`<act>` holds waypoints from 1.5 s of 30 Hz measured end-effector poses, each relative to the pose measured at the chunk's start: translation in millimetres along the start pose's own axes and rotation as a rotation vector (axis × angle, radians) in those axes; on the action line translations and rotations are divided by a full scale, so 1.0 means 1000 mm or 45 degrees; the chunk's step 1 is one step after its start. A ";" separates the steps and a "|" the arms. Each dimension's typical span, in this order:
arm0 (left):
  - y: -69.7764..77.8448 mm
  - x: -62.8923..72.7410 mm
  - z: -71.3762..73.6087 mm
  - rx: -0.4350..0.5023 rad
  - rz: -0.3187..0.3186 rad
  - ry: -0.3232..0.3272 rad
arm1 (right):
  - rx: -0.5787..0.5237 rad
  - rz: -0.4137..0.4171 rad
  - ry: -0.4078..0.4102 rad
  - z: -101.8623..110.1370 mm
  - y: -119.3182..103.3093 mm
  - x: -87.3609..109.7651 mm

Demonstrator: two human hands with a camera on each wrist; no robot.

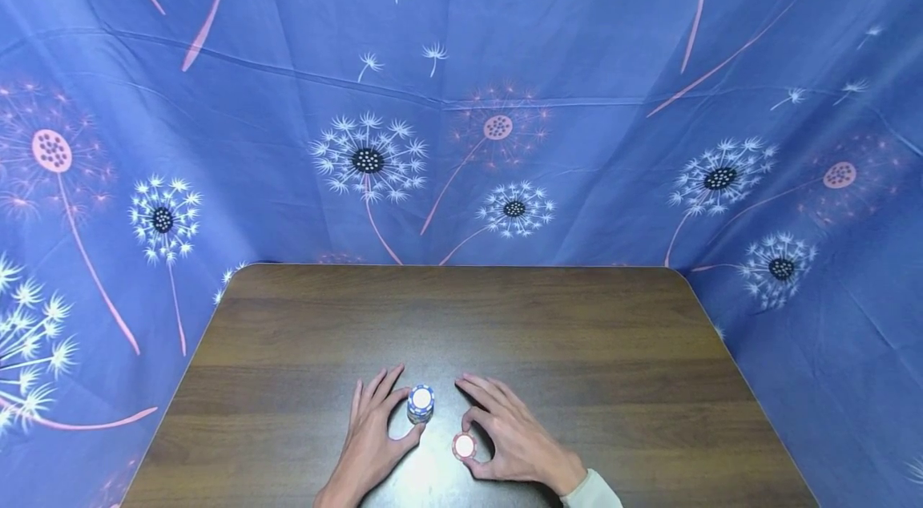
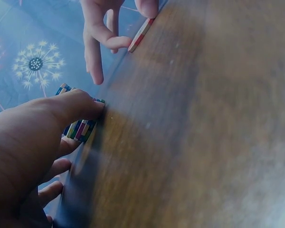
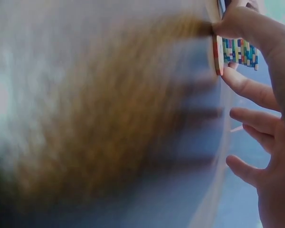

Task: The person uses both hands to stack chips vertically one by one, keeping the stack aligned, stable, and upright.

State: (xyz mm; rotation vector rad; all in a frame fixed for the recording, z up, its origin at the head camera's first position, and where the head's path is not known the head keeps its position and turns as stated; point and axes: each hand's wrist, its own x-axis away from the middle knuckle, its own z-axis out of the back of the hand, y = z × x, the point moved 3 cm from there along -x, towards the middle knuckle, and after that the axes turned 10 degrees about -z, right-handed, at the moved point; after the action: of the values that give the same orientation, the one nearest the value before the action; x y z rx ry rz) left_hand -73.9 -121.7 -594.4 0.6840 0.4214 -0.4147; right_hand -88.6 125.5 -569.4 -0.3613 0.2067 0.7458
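Note:
A short stack of poker chips (image 1: 421, 404) stands on the table, a blue-and-white chip on top. My left hand (image 1: 371, 436) holds the stack between thumb and index finger, the other fingers spread out beyond it. Edges in several colours show along the stack (image 3: 240, 51) in the right wrist view. Nearer to me and to the right, my right hand (image 1: 522, 440) pinches a single red-and-white poker chip (image 1: 465, 445) by its rim with thumb and index finger. That red chip (image 2: 141, 35) lies flat, right at the table surface, in the left wrist view.
The wooden table (image 1: 577, 316) has rounded far corners. A blue cloth with dandelion prints (image 1: 591, 131) hangs behind it and along both sides. Light glares off the tabletop between the hands.

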 end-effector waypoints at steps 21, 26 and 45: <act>0.000 0.000 0.000 0.007 0.020 -0.009 | 0.020 -0.009 -0.020 0.006 0.010 -0.018; 0.000 0.000 0.001 0.005 0.010 -0.004 | -0.005 -0.003 -0.004 0.012 0.009 -0.037; 0.000 -0.001 0.001 0.010 0.011 -0.024 | -0.038 0.009 -0.081 0.006 -0.003 -0.089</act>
State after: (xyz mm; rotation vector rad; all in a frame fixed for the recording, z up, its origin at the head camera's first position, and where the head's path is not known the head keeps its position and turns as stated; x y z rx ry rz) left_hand -74.2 -122.2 -593.1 0.6888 0.3987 -0.4143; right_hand -149.8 70.0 -535.9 -0.3645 0.1370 0.7669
